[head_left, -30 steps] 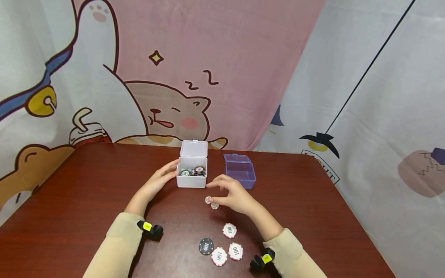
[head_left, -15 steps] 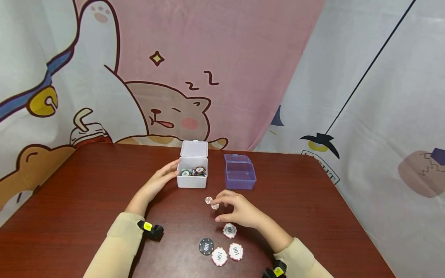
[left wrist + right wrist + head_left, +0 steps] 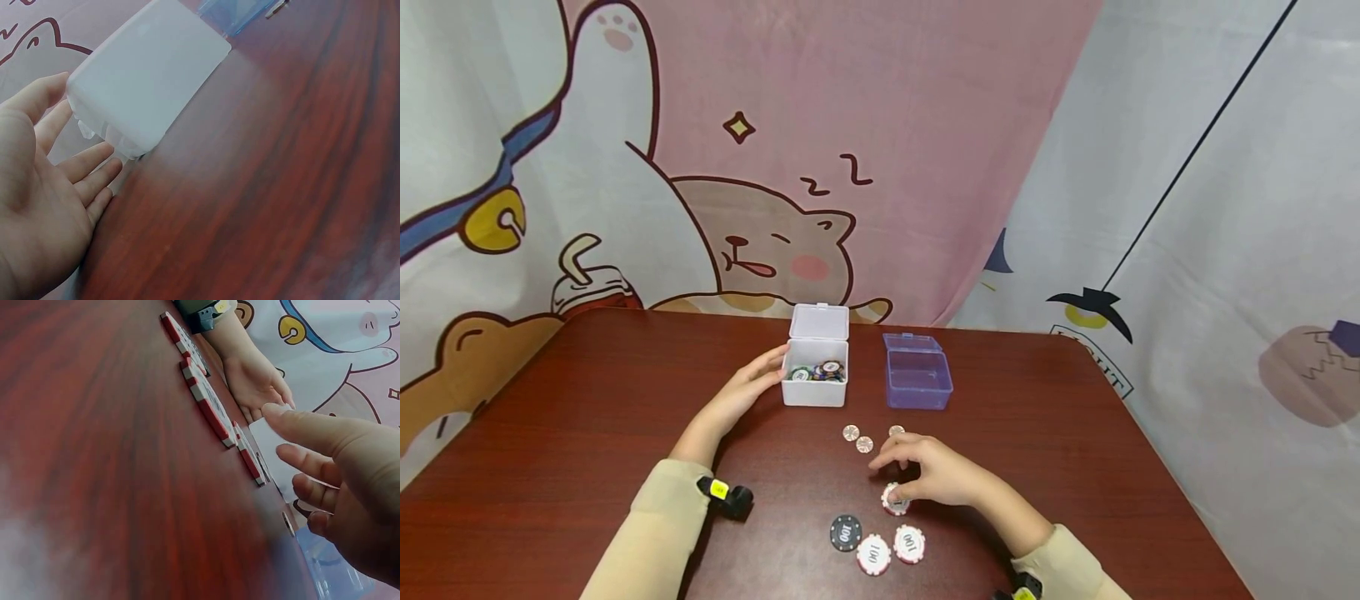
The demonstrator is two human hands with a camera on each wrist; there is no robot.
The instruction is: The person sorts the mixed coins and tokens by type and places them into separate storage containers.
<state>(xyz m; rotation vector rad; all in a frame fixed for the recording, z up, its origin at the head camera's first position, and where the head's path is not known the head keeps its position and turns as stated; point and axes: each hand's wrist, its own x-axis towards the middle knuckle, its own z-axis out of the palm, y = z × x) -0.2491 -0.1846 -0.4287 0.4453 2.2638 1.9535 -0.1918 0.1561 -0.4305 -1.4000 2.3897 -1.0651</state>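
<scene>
My left hand has extended fingers at the left side of a white lidded box. The box's lid stands up, and several poker chips lie inside. In the left wrist view, the fingertips meet the box's end. My right hand hovers with thumb and fingers spread, its thumb overlapping a white 100 poker chip in the head view. Nearer me lie two more white 100 chips and a black 100 chip. Small shiny coin-like discs lie beyond my right fingers, one partly hidden.
A translucent purple box with its lid raised stands right of the white one, nothing visible inside. Both rest toward the far edge of the reddish-brown table. A printed curtain hangs behind the table.
My right hand has drawn back toward me from beside the boxes, past the small discs, to the nearest white chip. A third disc has come into view. My left hand stays put.
</scene>
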